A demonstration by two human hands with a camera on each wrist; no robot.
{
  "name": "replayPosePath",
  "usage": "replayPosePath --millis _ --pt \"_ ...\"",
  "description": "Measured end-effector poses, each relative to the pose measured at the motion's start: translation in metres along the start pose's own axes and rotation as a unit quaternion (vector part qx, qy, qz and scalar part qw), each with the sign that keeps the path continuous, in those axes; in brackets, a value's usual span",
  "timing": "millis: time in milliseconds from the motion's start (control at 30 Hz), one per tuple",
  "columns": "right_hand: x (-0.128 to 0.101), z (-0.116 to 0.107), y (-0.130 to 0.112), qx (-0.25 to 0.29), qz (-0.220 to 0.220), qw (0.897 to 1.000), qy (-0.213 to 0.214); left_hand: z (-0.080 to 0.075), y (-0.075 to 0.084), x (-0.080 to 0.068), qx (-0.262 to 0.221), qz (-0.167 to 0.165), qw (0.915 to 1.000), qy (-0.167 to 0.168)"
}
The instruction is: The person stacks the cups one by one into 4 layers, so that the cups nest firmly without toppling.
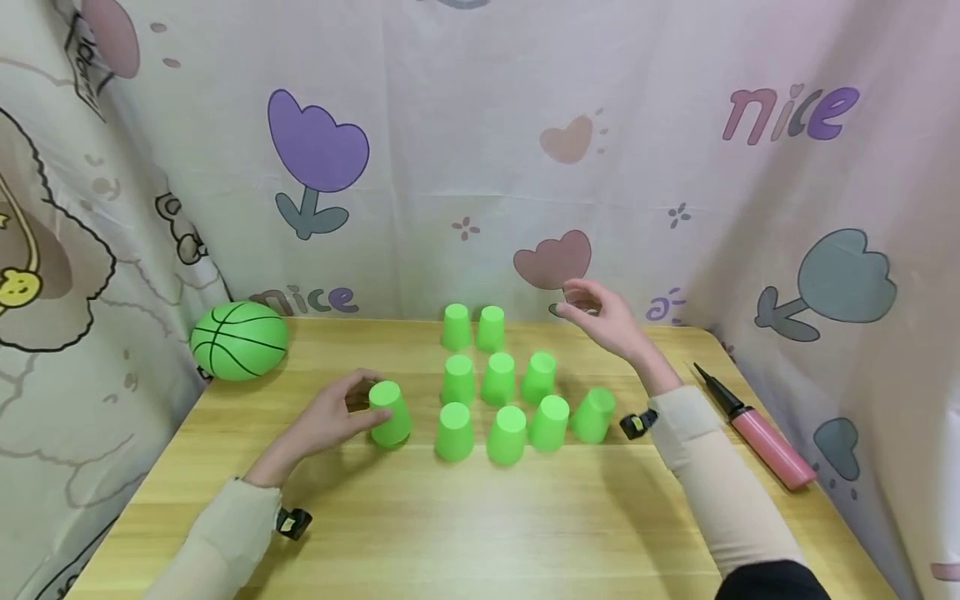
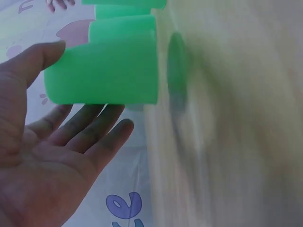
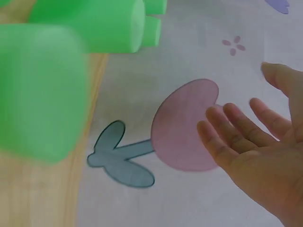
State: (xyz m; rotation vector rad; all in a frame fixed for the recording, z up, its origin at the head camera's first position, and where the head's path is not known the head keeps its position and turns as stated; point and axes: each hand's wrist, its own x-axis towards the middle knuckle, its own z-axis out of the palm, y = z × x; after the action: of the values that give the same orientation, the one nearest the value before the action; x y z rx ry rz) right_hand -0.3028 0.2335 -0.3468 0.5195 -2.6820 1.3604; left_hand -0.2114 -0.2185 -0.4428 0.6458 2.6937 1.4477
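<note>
Several green plastic cups stand upside down in rows on the wooden table (image 1: 480, 517): two at the back (image 1: 455, 327), three in the middle (image 1: 498, 377) and a front row (image 1: 507, 434). One more green cup (image 1: 390, 425) stands apart at the left end of the front row. My left hand (image 1: 358, 406) lies against this cup. In the left wrist view the cup (image 2: 104, 71) sits between the thumb and the straight fingers (image 2: 102, 135). My right hand (image 1: 581, 302) hovers above the back right of the cups, its fingers (image 3: 236, 127) relaxed and holding nothing.
A green basketball (image 1: 238, 340) rests at the table's back left corner. A pink hand pump (image 1: 765, 437) lies along the right edge. Patterned cloth (image 1: 480, 167) hangs behind and at both sides. The front of the table shows bare wood.
</note>
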Motion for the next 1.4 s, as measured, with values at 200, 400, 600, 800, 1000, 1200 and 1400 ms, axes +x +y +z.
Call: replayPosePath --millis 200,400,600,800,1000,1200,1400 --pt "-0.044 -0.003 0.022 0.019 0.009 1.0 0.018 0.001 0.001 0.02 -0.012 -0.018 0.999 0.039" --pt "-0.078 -0.001 0.037 0.016 0.027 0.999 0.023 0.002 0.0 0.051 -0.038 -0.031 0.9966 0.066" --pt "-0.104 0.002 0.052 0.017 0.042 0.999 0.02 0.003 -0.004 0.076 -0.042 -0.031 0.9945 0.091" --pt "-0.124 0.006 0.065 0.02 0.055 0.998 0.016 0.006 -0.009 0.093 -0.047 -0.035 0.9933 0.099" --pt "-0.132 0.013 0.073 0.05 0.061 0.997 0.015 0.009 -0.015 0.109 -0.061 -0.045 0.9911 0.11" --pt "-0.137 0.02 0.077 0.062 0.067 0.996 0.011 0.014 -0.023 0.122 -0.066 -0.053 0.9895 0.117" --pt "-0.139 0.021 0.08 0.063 0.069 0.996 0.01 0.02 -0.029 0.133 -0.074 -0.048 0.9881 0.126"
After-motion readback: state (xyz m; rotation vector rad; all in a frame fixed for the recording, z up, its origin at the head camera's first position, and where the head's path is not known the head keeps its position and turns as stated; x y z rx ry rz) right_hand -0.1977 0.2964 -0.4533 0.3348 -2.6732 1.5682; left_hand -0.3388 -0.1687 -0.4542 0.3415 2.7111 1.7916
